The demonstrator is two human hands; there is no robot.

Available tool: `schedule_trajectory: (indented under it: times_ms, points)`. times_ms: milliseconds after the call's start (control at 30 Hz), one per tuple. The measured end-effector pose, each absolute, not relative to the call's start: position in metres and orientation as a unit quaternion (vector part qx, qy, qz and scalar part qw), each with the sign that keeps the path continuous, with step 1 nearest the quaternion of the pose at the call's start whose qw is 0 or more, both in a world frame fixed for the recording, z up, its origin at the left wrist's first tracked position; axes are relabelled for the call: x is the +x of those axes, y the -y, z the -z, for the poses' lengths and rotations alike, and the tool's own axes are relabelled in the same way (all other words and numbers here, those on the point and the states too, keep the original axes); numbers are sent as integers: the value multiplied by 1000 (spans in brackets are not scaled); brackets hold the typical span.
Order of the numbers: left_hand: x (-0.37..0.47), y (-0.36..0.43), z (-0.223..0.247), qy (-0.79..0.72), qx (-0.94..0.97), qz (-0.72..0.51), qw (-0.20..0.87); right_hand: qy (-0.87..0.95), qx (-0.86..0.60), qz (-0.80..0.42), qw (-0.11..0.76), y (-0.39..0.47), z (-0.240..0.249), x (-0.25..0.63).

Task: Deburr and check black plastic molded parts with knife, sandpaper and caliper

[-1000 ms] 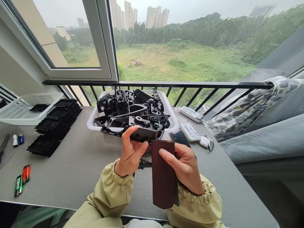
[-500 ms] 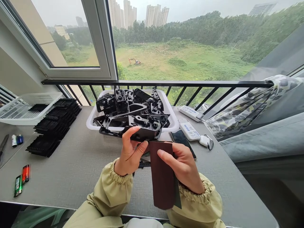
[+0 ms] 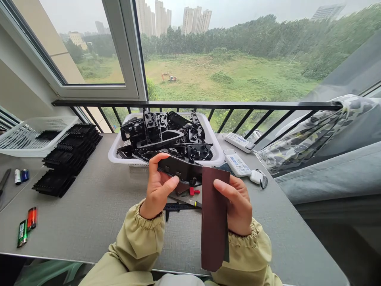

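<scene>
My left hand [image 3: 160, 188] is closed on a long black plastic part [image 3: 186, 170], thumb on its near side, held in front of a white basket [image 3: 218, 153] heaped with similar black parts. In my right hand [image 3: 238, 202] is a folded dark brown sheet [image 3: 214, 222], pinched under the thumb and hanging downward. The sheet's upper edge overlaps the right end of the black part; whether they touch I cannot tell. Beneath the held part, a caliper [image 3: 178, 207], a blade-like tool with a yellow band [image 3: 190, 201] and a small red piece [image 3: 194, 191] lie on the table.
Stacked black trays [image 3: 65, 159] stand at the left beside another white basket [image 3: 18, 139]. Batteries [image 3: 21, 176], lighters [image 3: 27, 226] and a knife [image 3: 4, 180] lie further left. White devices [image 3: 238, 163] and a small white case [image 3: 257, 178] are at the right.
The black part has come nearer and turned, its smooth side now facing me. My right hand has shifted right with the brown sheet, uncovering the red piece and more of the tools.
</scene>
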State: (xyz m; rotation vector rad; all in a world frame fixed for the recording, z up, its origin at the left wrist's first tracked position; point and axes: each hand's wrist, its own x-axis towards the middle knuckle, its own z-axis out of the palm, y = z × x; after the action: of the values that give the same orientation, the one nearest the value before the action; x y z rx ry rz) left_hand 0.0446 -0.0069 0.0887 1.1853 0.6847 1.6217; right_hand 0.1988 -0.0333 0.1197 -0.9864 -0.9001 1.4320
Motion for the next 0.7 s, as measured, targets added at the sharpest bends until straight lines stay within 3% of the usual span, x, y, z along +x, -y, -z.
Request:
schedule_trajectory:
  times_ms: [200,433,700]
  points:
    - [47,10,-95,-282,525,-593,542,352,-395,-592,608,28,-107,192]
    - [50,9,-91,-319,483,-651,491,384,-394,-585,596,26,-102,187]
    - [49,12,-96,-268,493,-632,534,386,-388,-588,596,26,-102,193]
